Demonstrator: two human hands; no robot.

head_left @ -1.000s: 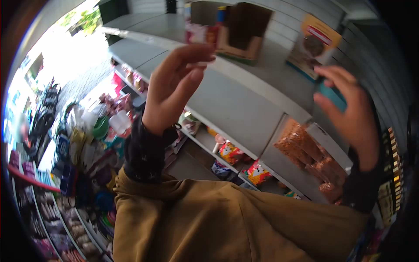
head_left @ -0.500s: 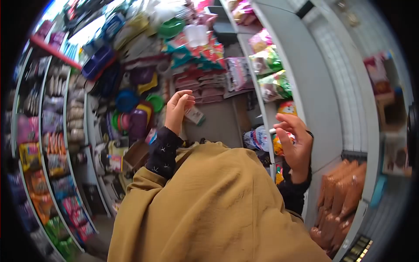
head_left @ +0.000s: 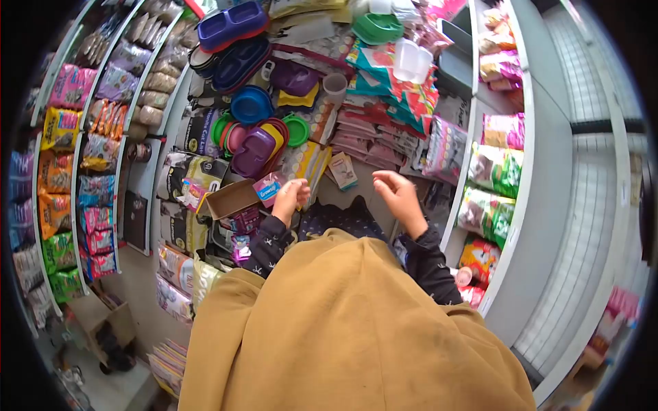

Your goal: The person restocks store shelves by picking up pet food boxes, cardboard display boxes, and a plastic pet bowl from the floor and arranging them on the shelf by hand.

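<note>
My left hand [head_left: 292,199] is raised at mid-chest with its fingers curled in, and I see nothing in them. Just to its left, a small pink and blue box lettered "Growsy" [head_left: 269,186] stands at the end of an open brown cardboard box [head_left: 234,198]. My right hand [head_left: 400,201] hovers over the floor, fingers stretched forward and slightly bent, holding nothing. Ahead, between the hands, a small pale carton [head_left: 343,171] lies on the floor. Mustard-coloured cloth [head_left: 349,315] covers my front and hides what is below it.
Purple bowls [head_left: 253,152], a blue bowl [head_left: 251,104] and a green bowl [head_left: 378,29] sit on stacked bags ahead. Pink packets [head_left: 373,133] are piled behind the carton. Shelves of bagged goods stand left [head_left: 58,212] and right [head_left: 490,164].
The view has swung right and down, showing more of the left shelves and floor. My right hand has come in closer to my left, its fingers now pointing forward.
</note>
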